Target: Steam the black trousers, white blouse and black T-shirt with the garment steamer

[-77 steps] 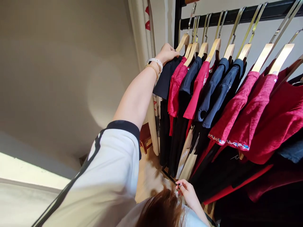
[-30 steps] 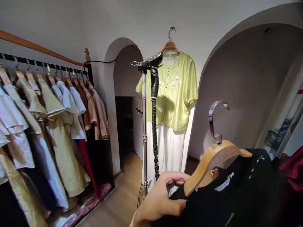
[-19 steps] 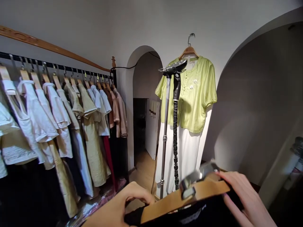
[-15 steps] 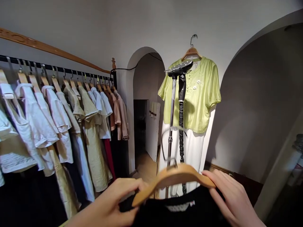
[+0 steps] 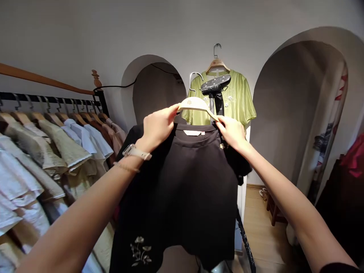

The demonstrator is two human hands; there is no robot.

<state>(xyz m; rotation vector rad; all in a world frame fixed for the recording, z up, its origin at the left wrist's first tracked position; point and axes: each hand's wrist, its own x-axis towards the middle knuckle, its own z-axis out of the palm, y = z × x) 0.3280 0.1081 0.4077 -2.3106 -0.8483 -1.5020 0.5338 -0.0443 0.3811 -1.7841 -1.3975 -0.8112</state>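
Observation:
A black short-sleeved top (image 5: 196, 182) with a flower motif near its lower left hangs on a wooden hanger (image 5: 193, 103) held up in front of me. My left hand (image 5: 159, 127) is closed around the hanger's left arm near the neckline. On the other side, my right hand (image 5: 232, 132) pinches the hanger's right arm. Above it, the metal hook (image 5: 196, 77) points up, free of any rail. Right behind the hanger stands a garment steamer head (image 5: 216, 84) on a pole. A light green blouse (image 5: 239, 94) hangs on its own hanger beyond.
At left, a clothes rack (image 5: 54, 101) carries several pale garments on wooden hangers. Two arched openings break the grey wall (image 5: 96, 30). The black steamer hose (image 5: 246, 242) runs down at lower right. Shoes (image 5: 263, 194) and a reddish wooden stool (image 5: 274, 212) stand on the floor.
Both hands have raised the hanger and moved it away from me, so the black top now hangs in full view. The view has turned slightly right.

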